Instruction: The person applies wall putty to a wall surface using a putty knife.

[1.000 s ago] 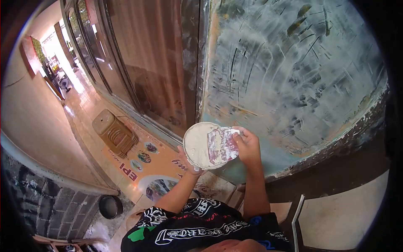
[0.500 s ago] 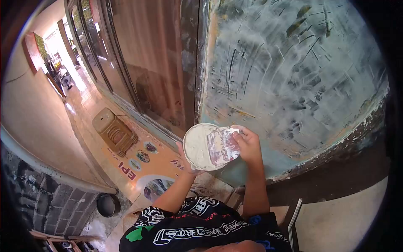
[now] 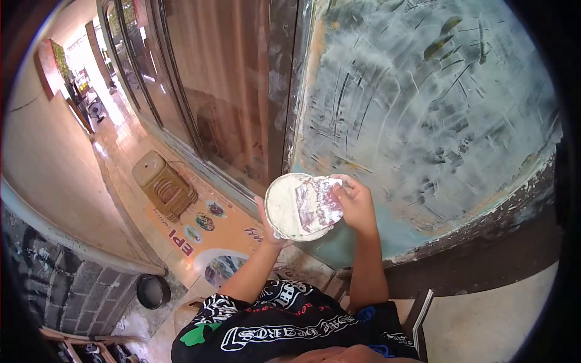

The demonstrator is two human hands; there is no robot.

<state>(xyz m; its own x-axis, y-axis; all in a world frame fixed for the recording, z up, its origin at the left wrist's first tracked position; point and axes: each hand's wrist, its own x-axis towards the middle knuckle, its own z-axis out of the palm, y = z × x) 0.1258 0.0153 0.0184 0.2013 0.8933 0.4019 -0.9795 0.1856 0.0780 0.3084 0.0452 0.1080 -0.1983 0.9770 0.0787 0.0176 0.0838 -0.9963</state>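
My left hand (image 3: 270, 227) is wrapped around the left side and underside of a round tub of pale putty (image 3: 281, 207), which is held up in front of my chest with its top facing me. Between the thumb and fingers of my right hand (image 3: 357, 204) is a flat, putty-smeared scraper (image 3: 316, 206). Its blade lies over the right half of the tub's top, its left edge right at the putty. Beyond both hands stands a wall panel (image 3: 387, 121) streaked with whitish filler over green and dark patches.
A stack of brown plastic stools (image 3: 166, 187) stands on an orange printed banner (image 3: 242, 233) to the left. A dark round bucket (image 3: 152, 291) sits by the grey block wall (image 3: 85, 296). Sliding glass doors (image 3: 212, 78) with a curtain adjoin the panel. Down the passage is a fan (image 3: 95, 110).
The tub and scraper sit slightly higher in view, and the scene has shifted a little with my head. Both hands keep the same grip.
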